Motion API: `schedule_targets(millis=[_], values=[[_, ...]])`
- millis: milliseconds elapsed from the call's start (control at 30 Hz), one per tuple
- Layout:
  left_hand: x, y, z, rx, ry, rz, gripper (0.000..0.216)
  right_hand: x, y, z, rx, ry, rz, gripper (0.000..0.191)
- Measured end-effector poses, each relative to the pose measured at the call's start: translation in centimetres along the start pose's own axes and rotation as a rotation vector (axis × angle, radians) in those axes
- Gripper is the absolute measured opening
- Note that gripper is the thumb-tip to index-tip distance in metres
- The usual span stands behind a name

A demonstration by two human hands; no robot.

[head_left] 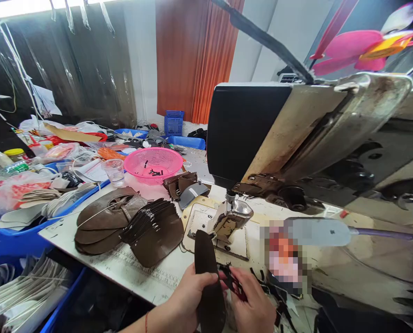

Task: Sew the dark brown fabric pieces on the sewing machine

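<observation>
My left hand (187, 293) is closed on a long, curved dark brown shoe piece (206, 282), held upright with the thumb across its face. Beside it, my right hand (251, 300) pinches a small black strip-like thing (232, 282) with a shiny bit at one end, close to the brown piece's right edge; its exact kind is unclear. Just beyond both hands stands the sewing machine (251, 134), its presser foot (231, 212) over the metal plate (197, 222). To the left lie a fanned stack of brown shoe pieces (158, 245) and another brown bundle (98, 231).
A pink basket (154, 162) holding small black strips sits behind the stacks, next to a clear plastic cup (114, 172). Blue bins (64, 208) with cut pieces line the left. Black strips (279, 296) lie at right, near a long pale, rounded object (317, 231).
</observation>
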State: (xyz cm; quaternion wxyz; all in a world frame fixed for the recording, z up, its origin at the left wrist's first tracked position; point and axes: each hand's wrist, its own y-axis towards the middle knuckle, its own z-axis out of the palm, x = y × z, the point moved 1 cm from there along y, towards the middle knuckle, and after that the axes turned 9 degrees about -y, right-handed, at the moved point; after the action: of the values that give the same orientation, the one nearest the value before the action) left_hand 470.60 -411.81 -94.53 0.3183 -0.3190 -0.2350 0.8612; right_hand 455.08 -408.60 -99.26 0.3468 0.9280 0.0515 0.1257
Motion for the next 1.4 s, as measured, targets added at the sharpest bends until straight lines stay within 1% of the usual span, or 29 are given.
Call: schedule_targets(millis=[67,133,267,300,367,433,500,533,600,633,700,767,867,933,1000,1100,1167,1233,1300,1367,1400], values=[[0.0,0.2,0.2,0.01,0.006,0.038,0.026,0.2,-0.3,0.3,0.018,0.086,0.066,0.025],[0.0,0.4,0.3,0.037,0.003,0.064,0.03,0.3,-0.7,0.4,0.01,0.124,0.091,0.026],[-0.1,0.9,0.6,0.121,0.002,0.124,0.04,0.7,-0.9,0.2,0.004,0.175,0.033,0.032],[-0.2,1.1,0.6,0.119,0.013,0.14,0.041,0.9,-0.8,0.1,-0.003,0.205,0.024,0.033],[-0.2,1.3,0.5,0.077,0.052,0.171,0.041,1.4,-0.4,-0.3,-0.027,0.274,0.048,0.032],[-0.3,1.5,0.5,0.051,0.112,0.204,0.036,1.9,0.3,-0.9,-0.058,0.328,0.148,0.024],[-0.4,1.5,0.5,0.054,0.195,0.255,0.028,2.3,1.1,-1.4,-0.04,0.384,0.325,0.014],[-0.5,1.5,0.5,0.06,0.236,0.281,0.025,2.3,1.5,-1.7,-0.015,0.43,0.432,0.016],[-0.7,1.3,0.5,0.074,0.3,0.333,0.021,2.4,2.2,-2.0,0.055,0.577,0.63,0.029],[-0.8,1.2,0.6,0.092,0.321,0.359,0.02,2.4,2.4,-2.0,0.095,0.658,0.698,0.035],[-0.9,1.0,0.8,0.134,0.35,0.407,0.02,2.4,2.8,-2.0,0.172,0.778,0.756,0.044],[-1.0,0.9,0.8,0.161,0.374,0.457,0.021,2.2,2.9,-1.8,0.251,0.824,0.749,0.043],[-1.0,1.1,0.7,0.183,0.422,0.511,0.02,1.5,2.8,-1.3,0.312,0.843,0.771,0.039],[-0.9,1.5,0.4,0.194,0.444,0.515,0.019,0.9,2.6,-1.0,0.353,0.855,0.802,0.039],[-0.8,1.9,0.0,0.16,0.458,0.505,0.019,0.2,2.7,-0.9,0.371,0.846,0.829,0.039],[-1.0,2.4,-0.3,0.051,0.462,0.509,0.02,-0.3,3.0,-1.3,0.311,0.79,0.887,0.042],[-1.2,2.3,-0.3,0.008,0.442,0.515,0.024,-0.2,3.1,-1.6,0.264,0.76,0.915,0.044],[-1.3,1.9,0.1,0.049,0.425,0.48,0.034,0.3,3.1,-1.8,0.272,0.785,0.958,0.048],[-1.3,1.3,0.6,0.163,0.404,0.428,0.042,1.2,2.9,-1.7,0.312,0.902,1.049,0.049],[-1.3,0.8,1.1,0.256,0.368,0.41,0.039,2.1,2.8,-1.6,0.333,1.048,1.136,0.046],[-1.4,0.6,1.2,0.268,0.348,0.412,0.035,2.5,2.8,-1.6,0.327,1.096,1.159,0.045]])
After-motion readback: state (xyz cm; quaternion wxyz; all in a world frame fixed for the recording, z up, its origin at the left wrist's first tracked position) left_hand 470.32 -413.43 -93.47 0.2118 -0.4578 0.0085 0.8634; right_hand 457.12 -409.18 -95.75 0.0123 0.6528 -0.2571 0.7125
